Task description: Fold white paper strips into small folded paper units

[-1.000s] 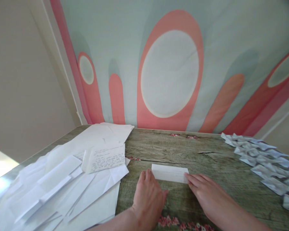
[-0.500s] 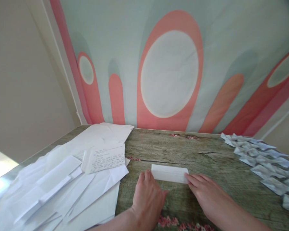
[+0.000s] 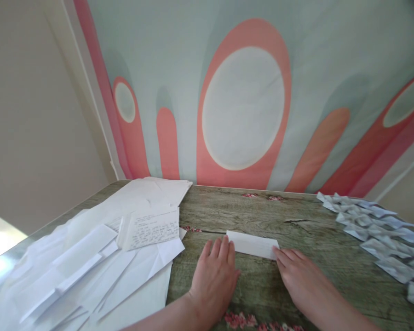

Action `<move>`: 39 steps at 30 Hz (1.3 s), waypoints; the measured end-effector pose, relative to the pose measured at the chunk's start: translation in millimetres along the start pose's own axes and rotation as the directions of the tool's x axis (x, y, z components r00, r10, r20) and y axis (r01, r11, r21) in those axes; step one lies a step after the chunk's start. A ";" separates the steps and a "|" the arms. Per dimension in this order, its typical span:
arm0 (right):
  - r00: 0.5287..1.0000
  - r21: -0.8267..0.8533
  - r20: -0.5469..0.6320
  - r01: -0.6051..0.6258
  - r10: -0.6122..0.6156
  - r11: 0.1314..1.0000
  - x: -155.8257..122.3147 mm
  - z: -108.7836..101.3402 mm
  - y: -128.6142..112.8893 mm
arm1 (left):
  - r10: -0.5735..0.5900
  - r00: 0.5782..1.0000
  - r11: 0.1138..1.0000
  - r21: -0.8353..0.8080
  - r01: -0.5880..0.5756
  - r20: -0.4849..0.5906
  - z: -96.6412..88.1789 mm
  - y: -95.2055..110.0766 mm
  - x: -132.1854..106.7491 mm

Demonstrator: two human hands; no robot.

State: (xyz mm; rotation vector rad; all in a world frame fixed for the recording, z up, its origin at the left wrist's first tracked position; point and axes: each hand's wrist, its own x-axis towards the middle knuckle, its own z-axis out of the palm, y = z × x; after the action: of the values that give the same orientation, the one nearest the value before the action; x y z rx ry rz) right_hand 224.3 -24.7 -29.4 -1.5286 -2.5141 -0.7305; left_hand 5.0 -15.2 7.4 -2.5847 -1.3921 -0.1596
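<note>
A folded white strip of paper (image 3: 252, 244) lies on the wooden-topped table in front of me, slightly slanted. My left hand (image 3: 215, 278) rests flat, palm down, with its fingers stretched out; the fingertips reach the strip's left end. At the strip's other end, my right hand (image 3: 296, 271) has its fingers together and closed on the lower right corner.
Loose and folded white sheets (image 3: 124, 285) cover the table's left side, with a handwritten page (image 3: 155, 227) on top. Several twisted paper bows (image 3: 376, 234) stand in rows on the right. A patterned backdrop (image 3: 179, 55) rises behind the table (image 3: 214, 207).
The paper strip has shifted right and a little away from me, turning slightly. My left hand's fingers have stretched out and spread, and my right hand has moved slightly right with the strip.
</note>
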 end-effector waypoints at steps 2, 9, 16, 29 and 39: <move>1.000 -0.011 0.008 -0.012 0.012 1.000 0.4 -0.6 -2.3 | 0.096 0.995 0.992 -0.081 -0.097 -0.013 3.9 -2.1 1.2; 1.000 0.045 -0.001 0.007 -0.007 0.999 3.3 -11.3 -0.6 | 0.172 0.984 0.965 -0.205 -0.161 0.037 11.5 -3.0 1.4; 0.999 0.094 0.051 -0.011 0.007 0.996 -0.1 -10.7 3.5 | 0.163 0.986 0.960 -0.237 -0.148 0.045 9.1 -3.2 2.4; 0.910 0.543 0.185 -0.409 0.371 0.733 7.0 14.9 35.3 | 0.167 0.984 0.943 -0.302 -0.143 0.055 7.8 -7.1 1.7; 0.877 0.679 0.288 -0.470 0.384 0.564 9.0 19.5 32.2 | 0.167 0.984 0.932 -0.338 -0.135 0.068 8.1 -8.9 0.6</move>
State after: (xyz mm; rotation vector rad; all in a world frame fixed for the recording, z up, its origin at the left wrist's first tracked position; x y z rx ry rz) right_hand 250.5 3.6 -32.5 -1.7193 -1.9154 0.4293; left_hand -2.1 -8.1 0.7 -3.0010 -1.2834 -0.2723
